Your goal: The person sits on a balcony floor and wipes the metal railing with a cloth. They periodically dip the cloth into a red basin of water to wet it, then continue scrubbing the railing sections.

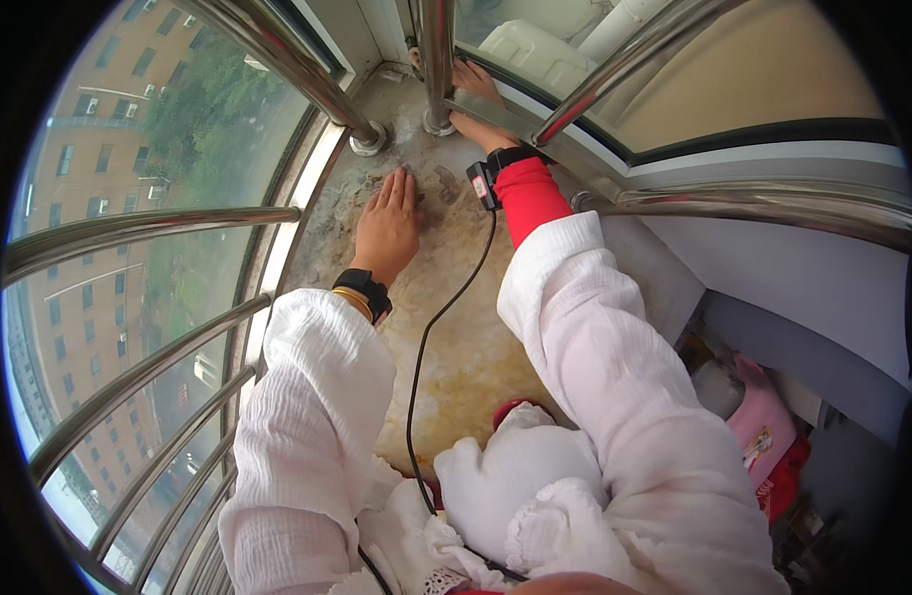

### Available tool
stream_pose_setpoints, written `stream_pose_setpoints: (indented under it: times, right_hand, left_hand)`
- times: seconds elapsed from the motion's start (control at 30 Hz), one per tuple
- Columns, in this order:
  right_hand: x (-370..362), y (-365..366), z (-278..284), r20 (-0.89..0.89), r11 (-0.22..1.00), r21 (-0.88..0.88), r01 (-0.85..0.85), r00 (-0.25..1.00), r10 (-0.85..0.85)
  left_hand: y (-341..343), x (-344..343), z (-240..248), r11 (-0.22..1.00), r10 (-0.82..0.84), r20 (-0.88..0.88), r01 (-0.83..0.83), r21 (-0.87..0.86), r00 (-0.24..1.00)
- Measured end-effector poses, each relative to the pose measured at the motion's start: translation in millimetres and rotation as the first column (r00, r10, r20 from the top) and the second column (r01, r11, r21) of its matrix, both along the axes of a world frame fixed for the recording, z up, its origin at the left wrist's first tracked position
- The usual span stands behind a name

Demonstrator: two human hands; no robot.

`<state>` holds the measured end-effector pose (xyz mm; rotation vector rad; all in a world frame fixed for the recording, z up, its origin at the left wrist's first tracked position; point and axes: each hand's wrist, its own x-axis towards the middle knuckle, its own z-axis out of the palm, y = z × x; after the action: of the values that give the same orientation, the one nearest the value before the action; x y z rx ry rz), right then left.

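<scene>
My left hand (387,224) lies flat on a stained, worn ledge (456,327), fingers together and stretched out toward the far end. It holds nothing. My right hand (478,83) reaches past a bar to the far corner, behind an upright metal post (435,59) and beside the window frame. The post and the bar cover most of its fingers, so whether it grips anything is hidden. A dark strap (364,292) sits on my left wrist, and a black device (484,184) on my right. From that device a black cable (423,342) runs down over the ledge toward my body.
Shiny metal railings (158,226) cross the left side before a window, with a brick-coloured building (89,178) and trees outside. Another rail (753,205) runs along the right. Below it lies a pink item (760,421) among other things in shadow.
</scene>
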<state>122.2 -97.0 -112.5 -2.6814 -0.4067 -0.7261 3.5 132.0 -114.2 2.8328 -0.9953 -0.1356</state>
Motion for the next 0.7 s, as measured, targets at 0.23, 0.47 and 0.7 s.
stream_pose_setpoints:
  times: [0.23, 0.47, 0.7]
  right_hand:
    - [-58, -17, 6, 0.019, 0.945, -0.132, 0.299, 0.954, -0.299]
    - [-29, -10, 2, 0.072, 0.997, -0.006, 0.083, 0.994, -0.083]
    - [-15, -2, 14, -0.044, 0.989, 0.127, 0.078, 0.996, -0.073]
  left_hand:
    - [3, 1, -13, 1.0, 0.018, -0.041, -0.018, 0.01, 0.999]
    - [-4, 19, 28, 0.991, 0.126, -0.318, -0.136, -0.008, 0.94]
    - [-56, 98, 44, 0.075, -0.11, -0.744, -0.74, -0.668, 0.659]
